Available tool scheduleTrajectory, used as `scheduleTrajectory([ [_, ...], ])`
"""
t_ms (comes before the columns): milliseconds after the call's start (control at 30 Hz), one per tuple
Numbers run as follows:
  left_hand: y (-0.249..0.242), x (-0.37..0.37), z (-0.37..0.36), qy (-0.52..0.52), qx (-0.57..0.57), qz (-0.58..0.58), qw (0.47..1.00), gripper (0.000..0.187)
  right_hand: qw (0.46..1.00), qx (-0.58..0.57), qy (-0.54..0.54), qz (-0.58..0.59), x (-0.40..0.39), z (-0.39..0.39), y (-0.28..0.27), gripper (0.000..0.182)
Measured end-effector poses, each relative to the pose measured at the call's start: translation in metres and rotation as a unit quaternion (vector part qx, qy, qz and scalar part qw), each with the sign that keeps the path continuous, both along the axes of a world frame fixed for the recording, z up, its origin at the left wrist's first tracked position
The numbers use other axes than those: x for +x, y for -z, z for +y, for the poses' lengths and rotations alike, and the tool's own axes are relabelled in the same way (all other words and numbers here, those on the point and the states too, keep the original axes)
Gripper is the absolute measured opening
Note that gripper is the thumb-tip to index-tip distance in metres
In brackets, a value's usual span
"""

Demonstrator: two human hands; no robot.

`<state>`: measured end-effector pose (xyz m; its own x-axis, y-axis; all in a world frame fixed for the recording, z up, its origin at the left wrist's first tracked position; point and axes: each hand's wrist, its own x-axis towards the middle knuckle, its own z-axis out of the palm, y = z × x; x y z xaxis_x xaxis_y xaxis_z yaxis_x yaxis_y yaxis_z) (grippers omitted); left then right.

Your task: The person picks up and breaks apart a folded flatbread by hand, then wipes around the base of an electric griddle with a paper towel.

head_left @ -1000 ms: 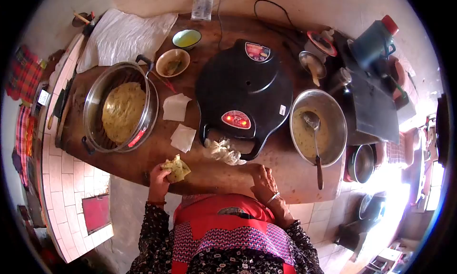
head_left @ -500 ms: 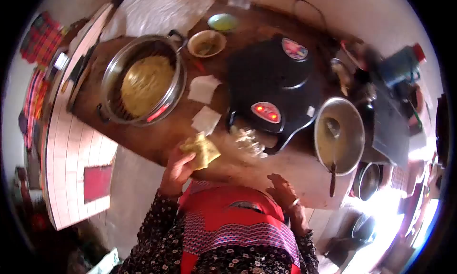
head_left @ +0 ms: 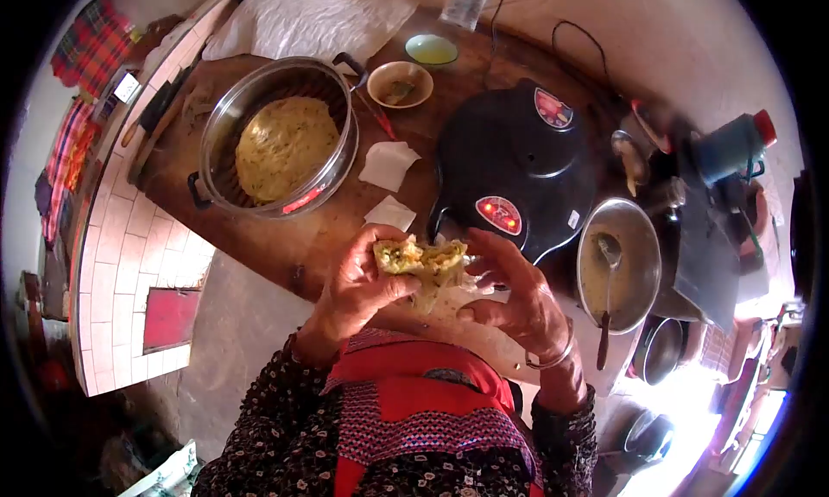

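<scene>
My left hand grips the left side of a folded yellow-green flatbread, its filling showing along the upper edge. At the bread's right end is my right hand, thumb and fingers spread apart around that side; whether the fingertips touch the bread is hard to make out. Behind the hands stands a closed black electric griddle with red lights lit. Crumpled white paper lies partly hidden behind my right hand. Two white paper squares rest left of the griddle.
A steel pot holding a round flatbread stands at the left. Two small bowls sit behind. On the right are a batter bowl with a ladle, and a blue-grey jug. The table's front edge runs near my body.
My left hand has brought the bread right and slightly up, and its filled edge now shows. My right hand has risen from the table's front edge to the bread's right side, fingers spread.
</scene>
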<state>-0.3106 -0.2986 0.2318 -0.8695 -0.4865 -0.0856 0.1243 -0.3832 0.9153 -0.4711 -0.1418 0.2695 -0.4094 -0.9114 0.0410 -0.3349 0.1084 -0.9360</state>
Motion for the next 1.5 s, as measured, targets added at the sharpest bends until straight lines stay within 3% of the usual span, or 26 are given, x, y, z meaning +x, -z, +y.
scheduleTrajectory([
  [67, -0.008, -0.002, 0.004, -0.001, -0.035, 0.008, 0.999, 0.046, 0.999, 0.012, -0.025, -0.025, -0.001, -0.008, -0.006, 0.051],
  [133, -0.011, -0.003, 0.005, -0.003, -0.159, 0.025, 0.987, 0.043, 0.995, -0.048, -0.073, 0.044, 0.001, -0.013, -0.007, 0.045],
  [200, -0.009, -0.003, 0.006, -0.008, -0.166, 0.013, 0.986, 0.041, 0.990, -0.080, -0.091, 0.072, 0.005, -0.018, -0.006, 0.037],
  [300, -0.009, -0.002, 0.006, -0.006, -0.180, 0.027, 0.983, 0.041, 1.000, -0.001, -0.030, 0.003, 0.012, -0.021, -0.001, 0.049],
  [367, -0.008, -0.002, 0.007, 0.001, -0.151, 0.008, 0.989, 0.040, 0.995, -0.017, 0.014, -0.099, 0.016, -0.022, 0.001, 0.031],
  [400, -0.008, -0.003, 0.007, 0.000, -0.150, 0.009, 0.989, 0.040, 0.995, -0.016, 0.014, -0.098, 0.015, -0.022, 0.001, 0.031],
  [500, -0.010, -0.005, 0.008, 0.003, -0.131, 0.008, 0.991, 0.041, 0.998, -0.032, 0.019, -0.059, 0.014, -0.022, 0.000, 0.029],
  [567, -0.011, -0.007, 0.009, 0.013, 0.002, 0.043, 0.999, 0.044, 0.998, -0.016, 0.022, -0.056, 0.014, -0.021, -0.006, 0.024],
  [600, -0.007, -0.007, 0.009, 0.013, 0.001, 0.045, 0.999, 0.044, 0.998, -0.017, 0.021, -0.054, 0.012, -0.021, -0.005, 0.024],
  [667, 0.007, -0.006, 0.009, 0.057, 0.026, 0.000, 0.998, 0.044, 0.997, -0.063, -0.024, 0.031, 0.010, -0.021, 0.001, 0.020],
  [767, 0.006, -0.007, 0.012, 0.056, 0.087, -0.006, 0.995, 0.039, 0.999, 0.002, -0.006, -0.046, 0.011, -0.019, -0.011, 0.018],
  [900, 0.008, -0.008, 0.013, 0.061, 0.122, 0.029, 0.990, 0.036, 0.997, 0.004, -0.017, -0.078, 0.012, -0.015, -0.013, 0.018],
  [967, 0.009, -0.008, 0.016, 0.045, 0.135, 0.052, 0.989, 0.037, 0.982, -0.076, 0.016, -0.173, 0.015, -0.017, -0.009, 0.021],
  [1067, 0.011, -0.008, 0.018, 0.038, 0.173, 0.062, 0.982, 0.040, 0.976, -0.066, 0.018, -0.208, 0.016, -0.014, -0.014, 0.022],
  [1167, 0.017, -0.011, 0.018, 0.061, 0.214, 0.111, 0.969, 0.040, 0.966, -0.117, 0.020, -0.229, 0.015, -0.014, -0.007, 0.024],
  [1400, 0.026, -0.016, 0.019, 0.076, 0.265, 0.144, 0.950, 0.039, 0.968, -0.109, 0.019, -0.224, 0.012, -0.012, -0.003, 0.019],
  [1500, 0.026, -0.018, 0.021, 0.073, 0.308, 0.177, 0.932, 0.040, 0.975, -0.144, 0.026, -0.165, 0.013, -0.012, -0.001, 0.021],
])
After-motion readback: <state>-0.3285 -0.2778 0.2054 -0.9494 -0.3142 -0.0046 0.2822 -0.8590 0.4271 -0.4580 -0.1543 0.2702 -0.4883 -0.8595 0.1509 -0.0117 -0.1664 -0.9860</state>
